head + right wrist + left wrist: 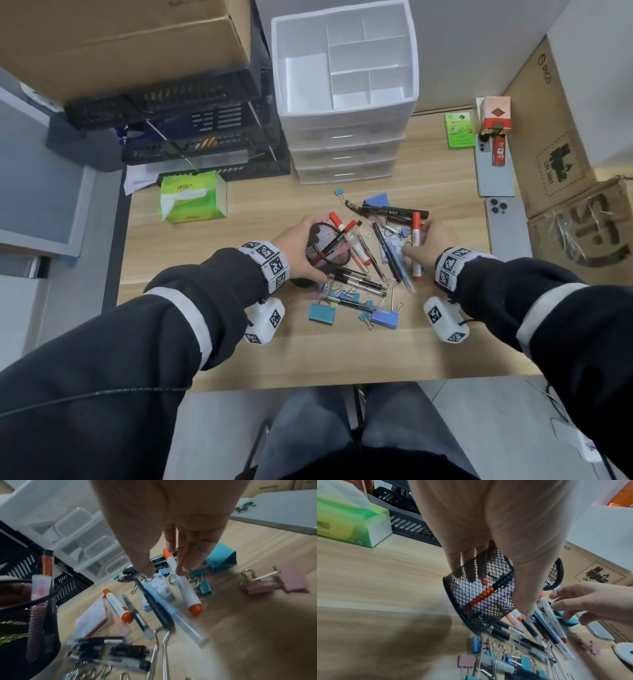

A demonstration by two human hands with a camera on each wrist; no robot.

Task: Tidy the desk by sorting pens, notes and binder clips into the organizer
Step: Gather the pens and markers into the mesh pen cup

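Observation:
My left hand (298,246) grips a black mesh pen cup (325,245), tilted on its side over the desk, thumb along its wall (479,595). A red-gripped pen and others stick out of it. My right hand (419,241) is spread over the pile. Its straight fingers touch a white marker with orange caps (181,582), and the thumb touches a light blue pen (159,601). Pens, a teal binder clip (322,313), a blue binder clip (385,318) and pink clips (274,584) lie scattered. A blue note (376,199) lies behind. The white organizer (346,102) stands beyond.
A green tissue box (191,197) sits at the left, with black stacked trays (205,137) behind it. Two phones (495,171) lie at the right beside cardboard boxes (548,137). Small green and red boxes (459,130) stand near the organizer. The desk's front edge (342,380) runs below the pile.

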